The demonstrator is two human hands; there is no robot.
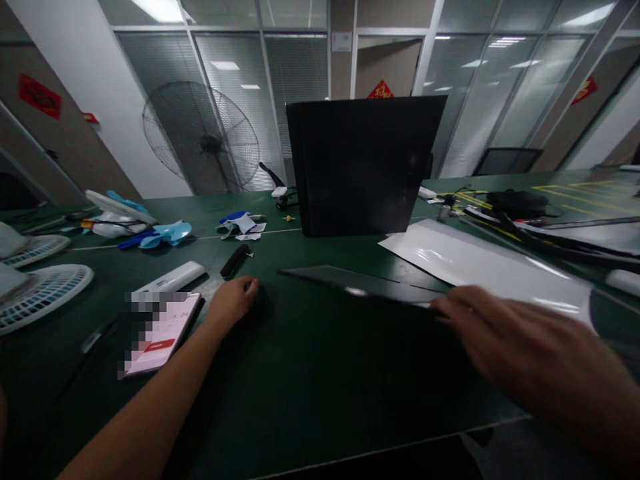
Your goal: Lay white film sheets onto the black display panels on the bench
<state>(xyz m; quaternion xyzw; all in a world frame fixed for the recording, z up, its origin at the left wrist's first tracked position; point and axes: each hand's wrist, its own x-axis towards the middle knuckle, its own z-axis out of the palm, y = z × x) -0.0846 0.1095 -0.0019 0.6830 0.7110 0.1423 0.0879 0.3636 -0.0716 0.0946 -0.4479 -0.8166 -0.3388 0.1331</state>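
Observation:
My left hand rests on the green table, its fingers curled in a loose fist with nothing visible in it, just right of a phone with a lit screen. My right hand reaches in from the right, blurred by motion. Its fingertips meet the near end of a thin dark flat panel that lies on the table, and they seem to pinch its edge. Behind the panel stands an upright stack of black sheets.
A glossy white sheet lies right of the panel. A white bar and a black marker lie near the phone. White fan grilles sit at far left, blue fan blades behind, cables and tools at right. A standing fan is beyond.

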